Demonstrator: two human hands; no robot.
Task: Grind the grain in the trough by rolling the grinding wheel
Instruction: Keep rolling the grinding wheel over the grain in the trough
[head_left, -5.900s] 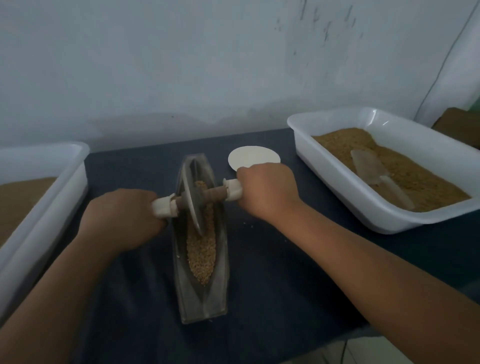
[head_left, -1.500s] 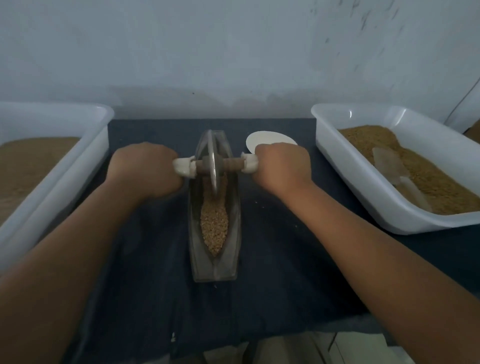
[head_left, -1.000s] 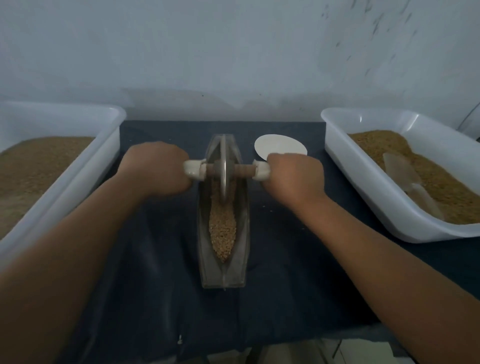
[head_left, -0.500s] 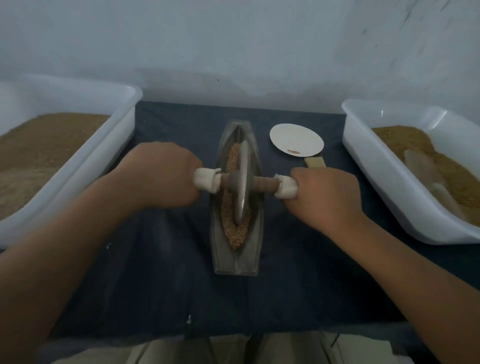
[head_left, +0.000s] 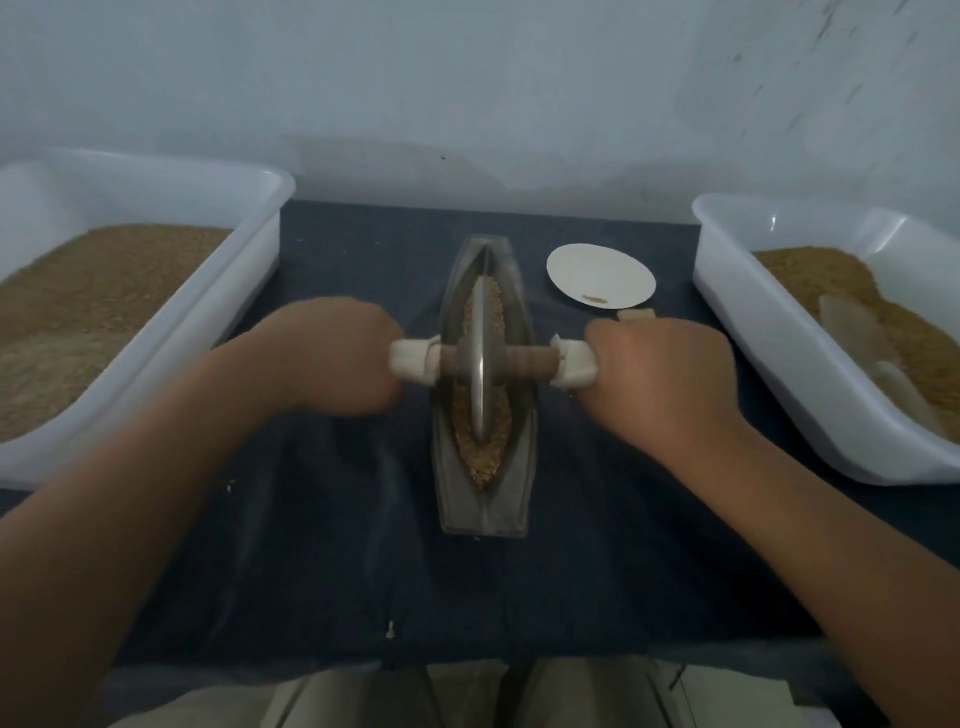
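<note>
The left hand (head_left: 332, 358) and right hand (head_left: 660, 379) each curl around a white-wrapped axle end of the grinding wheel (head_left: 480, 358), which stands upright mid-trough (head_left: 485, 499) (boat-shaped) in the grain (head_left: 483, 452).

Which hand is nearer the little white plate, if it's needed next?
Right. The right hand grips its handle close to the plate; the left hand is across the trough.
</note>
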